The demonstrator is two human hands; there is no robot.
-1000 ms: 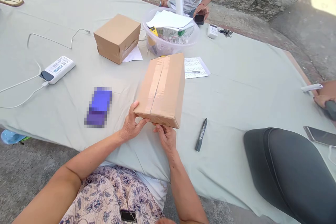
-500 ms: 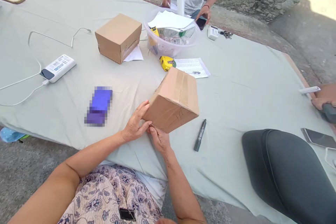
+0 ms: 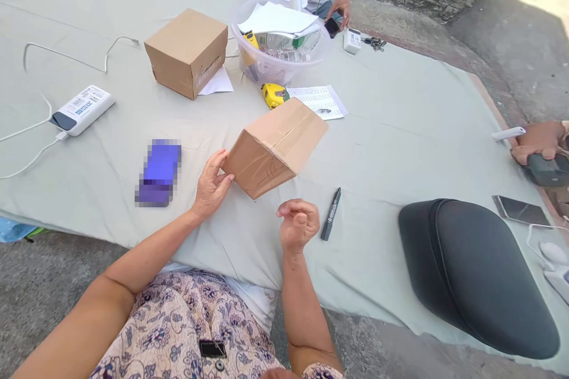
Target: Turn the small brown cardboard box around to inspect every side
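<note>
A brown cardboard box with clear tape over its top seam and marker writing on its front side is tilted above the table cloth. My left hand grips its left corner, thumb at the front edge, fingertips partly hidden behind. Just right of the box, my right hand is off it, loosely curled with the thumb apart from the fingertips and nothing visible in it. A black marker pen lies right of that hand. Behind the box are a yellow tape measure and a printed sheet.
Another cardboard box stands beyond, next to a plastic basin of papers and packages. A power bank and a pixelated blue object are left; a black seat is right. A co-worker's hand is across the table.
My right hand has let go of the box's lower edge and moved right. The box has tipped and turned in my left hand. Across the table, the co-worker's paper has come up into view.
</note>
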